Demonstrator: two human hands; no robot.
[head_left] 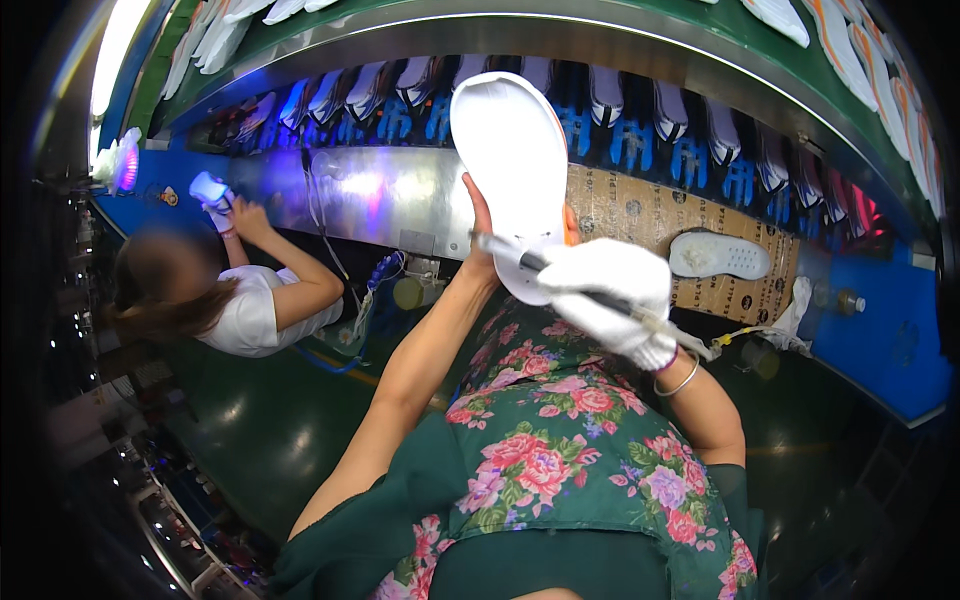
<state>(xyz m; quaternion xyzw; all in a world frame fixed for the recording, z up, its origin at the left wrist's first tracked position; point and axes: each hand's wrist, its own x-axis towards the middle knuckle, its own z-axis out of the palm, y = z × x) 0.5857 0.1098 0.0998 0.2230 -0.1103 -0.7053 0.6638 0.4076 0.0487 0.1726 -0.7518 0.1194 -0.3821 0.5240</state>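
Note:
A white shoe sole (510, 150) with an orange edge stands tilted up in front of me, its hollow inner side toward me. My bare left hand (482, 225) grips it from beneath and behind, thumb along its left side. My right hand (615, 290), in a white knit glove, is closed around a slim brush-like tool (508, 250). The tool's blurred tip lies across the sole's lower end; I cannot tell whether it touches. A thin hose seems to trail from the tool's rear end beside my right wrist.
Another white sole (720, 256) lies on brown cardboard (640, 205) on the bench. Dark shoe uppers (605, 95) hang in a row on blue holders behind. More soles (850, 50) line the upper green conveyor. A co-worker (245, 310) at left handles a white piece. A small bottle (850, 301) is at right.

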